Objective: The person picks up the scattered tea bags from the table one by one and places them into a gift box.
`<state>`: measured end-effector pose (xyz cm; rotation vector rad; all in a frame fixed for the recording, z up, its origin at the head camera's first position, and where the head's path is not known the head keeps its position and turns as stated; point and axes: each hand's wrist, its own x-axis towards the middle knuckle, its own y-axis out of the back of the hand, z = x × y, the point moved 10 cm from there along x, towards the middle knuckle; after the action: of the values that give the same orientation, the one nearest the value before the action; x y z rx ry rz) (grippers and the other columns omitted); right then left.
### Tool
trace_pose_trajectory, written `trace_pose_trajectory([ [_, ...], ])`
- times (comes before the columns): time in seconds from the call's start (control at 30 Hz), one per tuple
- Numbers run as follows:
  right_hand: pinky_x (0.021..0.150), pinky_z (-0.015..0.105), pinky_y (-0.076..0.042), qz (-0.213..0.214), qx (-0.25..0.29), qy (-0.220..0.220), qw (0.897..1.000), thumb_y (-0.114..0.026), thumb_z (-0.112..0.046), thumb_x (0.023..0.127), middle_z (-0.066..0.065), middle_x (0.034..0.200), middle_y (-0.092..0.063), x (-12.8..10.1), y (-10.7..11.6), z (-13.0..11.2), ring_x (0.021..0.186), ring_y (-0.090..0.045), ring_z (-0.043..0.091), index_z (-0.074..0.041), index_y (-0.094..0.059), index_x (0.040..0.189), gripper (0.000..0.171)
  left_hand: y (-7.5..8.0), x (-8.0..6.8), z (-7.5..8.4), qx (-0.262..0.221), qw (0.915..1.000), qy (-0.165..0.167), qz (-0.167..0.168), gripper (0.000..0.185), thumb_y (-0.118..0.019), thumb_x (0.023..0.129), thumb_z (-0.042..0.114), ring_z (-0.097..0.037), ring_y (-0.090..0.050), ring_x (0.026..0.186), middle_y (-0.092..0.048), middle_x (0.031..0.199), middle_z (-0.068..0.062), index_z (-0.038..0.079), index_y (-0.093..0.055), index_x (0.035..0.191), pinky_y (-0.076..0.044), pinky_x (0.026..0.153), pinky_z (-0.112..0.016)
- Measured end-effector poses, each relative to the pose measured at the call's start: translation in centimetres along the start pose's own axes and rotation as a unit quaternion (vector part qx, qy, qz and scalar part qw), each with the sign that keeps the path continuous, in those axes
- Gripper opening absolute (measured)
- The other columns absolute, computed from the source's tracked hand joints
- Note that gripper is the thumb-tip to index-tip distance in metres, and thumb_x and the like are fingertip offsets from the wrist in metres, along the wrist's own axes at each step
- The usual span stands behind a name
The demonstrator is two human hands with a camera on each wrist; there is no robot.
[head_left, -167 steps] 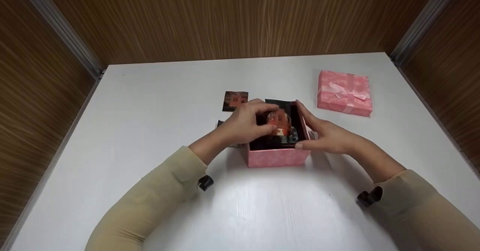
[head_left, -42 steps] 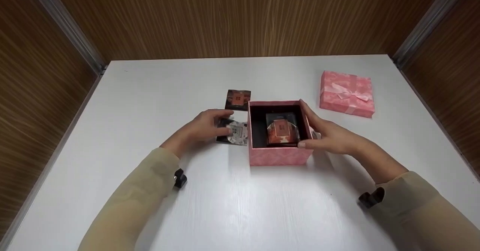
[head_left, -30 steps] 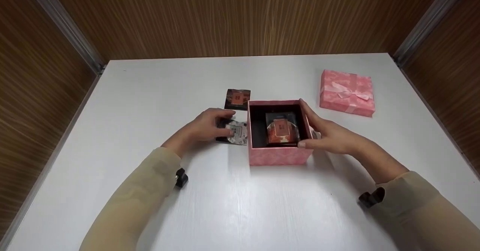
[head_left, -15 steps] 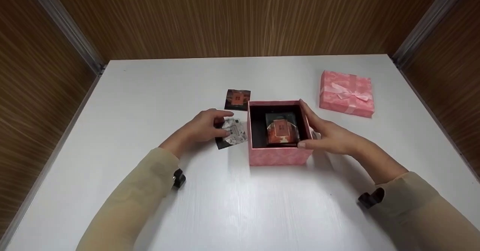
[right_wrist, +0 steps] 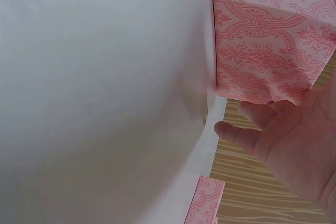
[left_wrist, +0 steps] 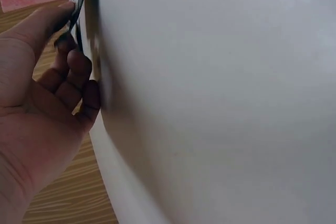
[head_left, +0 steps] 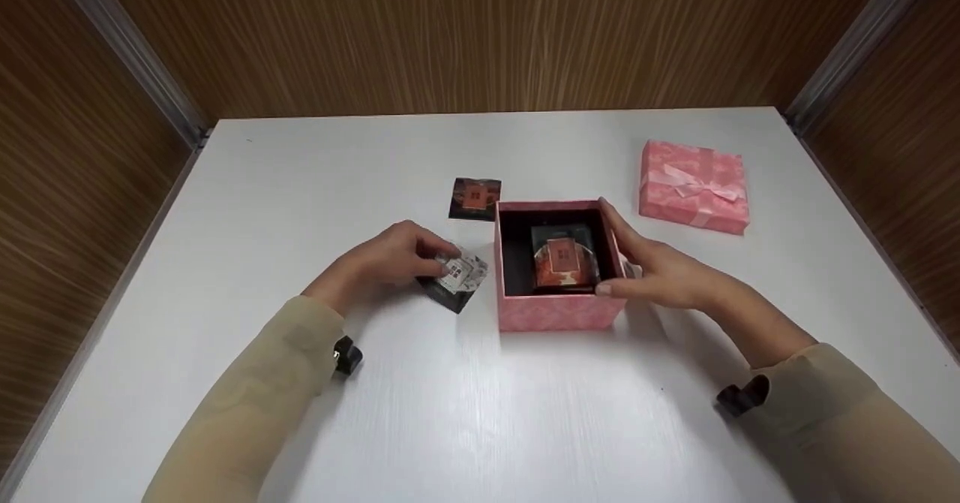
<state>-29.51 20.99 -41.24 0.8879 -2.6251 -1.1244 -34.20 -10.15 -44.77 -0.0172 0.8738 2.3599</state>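
An open pink patterned box stands mid-table with a dark packet with an orange label inside it. My right hand rests against the box's right wall with fingers nearly straight and the thumb at the front corner; the right wrist view shows those fingers beside the box. Left of the box, my left hand pinches a small dark packet with a white label, tilted with one corner low over the table. In the left wrist view, thumb and fingers grip the packet's thin edge.
Another dark packet lies flat behind the box's left corner. The pink lid with a bow sits at the back right, also in the right wrist view. The white table is walled by wood panels on three sides.
My left hand took hold of the white-labelled packet, drew it left and toward me, and turned it off the table. The right hand and box stayed put.
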Motion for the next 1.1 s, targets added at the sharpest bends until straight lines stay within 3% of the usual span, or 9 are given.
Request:
trace_pose_trajectory([
  [0.2, 0.118, 0.066, -0.032, 0.003, 0.007, -0.001, 1.0, -0.079, -0.039, 0.095, 0.012, 0.176, -0.016, -0.1, 0.0, 0.2, 0.146, -0.039, 0.052, -0.034, 0.008, 0.171, 0.116, 0.1, -0.2, -0.4, -0.021, 0.9995, 0.024, -0.004, 0.034, -0.078, 0.095, 0.016, -0.015, -0.066, 0.099, -0.078, 0.115, -0.001, 0.014, -0.079, 0.129, -0.05, 0.086, -0.03],
  [0.5, 0.119, 0.066, -0.029, 0.0, 0.02, -0.004, 1.0, -0.079, -0.039, 0.095, 0.009, 0.176, -0.014, -0.2, -0.1, 0.3, 0.149, -0.036, 0.05, -0.038, 0.008, 0.17, 0.115, 0.4, -0.6, 0.7, -0.038, 0.9989, -0.023, 0.012, 0.03, -0.068, 0.096, 0.007, -0.014, -0.062, 0.104, -0.076, 0.125, -0.005, 0.013, -0.082, 0.123, -0.049, 0.087, -0.027],
  [0.73, 0.119, 0.065, -0.03, 0.001, 0.02, -0.003, 1.0, -0.08, -0.039, 0.095, 0.008, 0.176, -0.015, -0.2, -0.1, 0.3, 0.149, -0.035, 0.05, -0.035, 0.008, 0.171, 0.115, 0.6, -0.8, 0.9, -0.024, 0.9995, -0.009, 0.018, 0.03, -0.067, 0.098, 0.011, -0.014, -0.059, 0.106, -0.074, 0.13, -0.005, 0.013, -0.081, 0.124, -0.046, 0.085, -0.028],
  [0.97, 0.119, 0.065, -0.03, 0.002, 0.018, 0.0, 1.0, -0.08, -0.038, 0.095, 0.01, 0.176, -0.016, -0.2, -0.1, 0.3, 0.149, -0.036, 0.049, -0.035, 0.007, 0.171, 0.115, 2.4, -1.0, 2.2, -0.038, 0.9967, -0.016, 0.07, 0.028, -0.068, 0.097, 0.013, -0.015, -0.06, 0.098, -0.076, 0.123, -0.005, 0.011, -0.082, 0.122, -0.047, 0.073, -0.025],
  [1.1, 0.118, 0.066, -0.032, 0.003, 0.012, -0.001, 1.0, -0.08, -0.039, 0.095, 0.01, 0.176, -0.017, -0.2, 0.0, 0.3, 0.147, -0.038, 0.05, -0.035, 0.007, 0.171, 0.115, 3.9, -1.5, 3.7, -0.047, 0.9918, -0.037, 0.112, 0.028, -0.068, 0.098, 0.013, -0.015, -0.062, 0.097, -0.076, 0.124, -0.007, 0.01, -0.081, 0.123, -0.05, 0.076, -0.025],
])
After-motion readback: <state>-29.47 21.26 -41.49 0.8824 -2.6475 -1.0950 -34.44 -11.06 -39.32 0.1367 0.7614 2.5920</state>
